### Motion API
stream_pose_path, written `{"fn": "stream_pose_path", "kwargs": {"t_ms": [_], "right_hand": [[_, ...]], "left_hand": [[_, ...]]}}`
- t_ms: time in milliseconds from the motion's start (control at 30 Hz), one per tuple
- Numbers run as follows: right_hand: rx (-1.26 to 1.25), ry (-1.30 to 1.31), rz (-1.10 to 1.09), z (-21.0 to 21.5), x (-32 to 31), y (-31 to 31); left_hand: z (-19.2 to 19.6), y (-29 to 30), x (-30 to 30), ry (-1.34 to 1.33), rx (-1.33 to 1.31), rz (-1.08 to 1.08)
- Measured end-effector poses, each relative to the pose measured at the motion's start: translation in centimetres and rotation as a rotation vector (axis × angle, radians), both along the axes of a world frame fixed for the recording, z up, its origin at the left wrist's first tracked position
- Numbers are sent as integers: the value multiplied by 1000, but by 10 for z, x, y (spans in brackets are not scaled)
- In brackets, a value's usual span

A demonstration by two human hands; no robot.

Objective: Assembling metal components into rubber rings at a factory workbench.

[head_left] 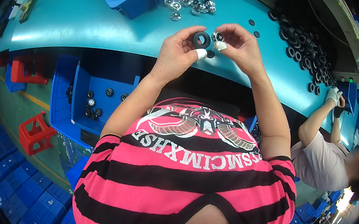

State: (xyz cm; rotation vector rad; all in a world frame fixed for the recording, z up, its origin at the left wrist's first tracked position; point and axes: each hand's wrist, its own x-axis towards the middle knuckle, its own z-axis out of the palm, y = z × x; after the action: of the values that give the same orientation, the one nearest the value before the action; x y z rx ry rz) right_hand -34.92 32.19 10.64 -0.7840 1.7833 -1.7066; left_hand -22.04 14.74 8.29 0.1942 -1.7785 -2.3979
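In front of my chest, over the near part of the blue-green table (92,29), both hands are raised close together. My left hand (173,56) pinches a thick black ring (195,39) between thumb and fingers, its hole facing me. Just to the right, my right hand (245,49) grips a small shiny round metal part (216,37) at its fingertips. Ring and metal part are apart by a narrow gap. White coverings wrap both thumbs. A small black disc (210,54) shows just below the gap between the hands; whether it lies on the table I cannot tell.
Shiny metal parts (198,0) lie loose beyond my hands, beside a blue bin (133,5). Black rings (304,50) are heaped at right near a machine frame (358,45). A blue tray (110,82) with black wheels sits lower left. A co-worker's gloved hand (333,96) is at far right.
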Motion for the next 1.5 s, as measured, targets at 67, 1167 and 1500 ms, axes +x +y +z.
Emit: {"fn": "stream_pose_path", "kwargs": {"t_ms": [67, 1167, 1500], "right_hand": [[-3, -17, -5, -4, 8, 1], [107, 516, -187, 15, 51, -2], [180, 925, -239, 4, 55, -2]], "left_hand": [[3, 1, 1, -12, 13, -17], [-3, 3, 7, -12, 124, -55], [-9, 17, 5, -54, 93, 8]]}}
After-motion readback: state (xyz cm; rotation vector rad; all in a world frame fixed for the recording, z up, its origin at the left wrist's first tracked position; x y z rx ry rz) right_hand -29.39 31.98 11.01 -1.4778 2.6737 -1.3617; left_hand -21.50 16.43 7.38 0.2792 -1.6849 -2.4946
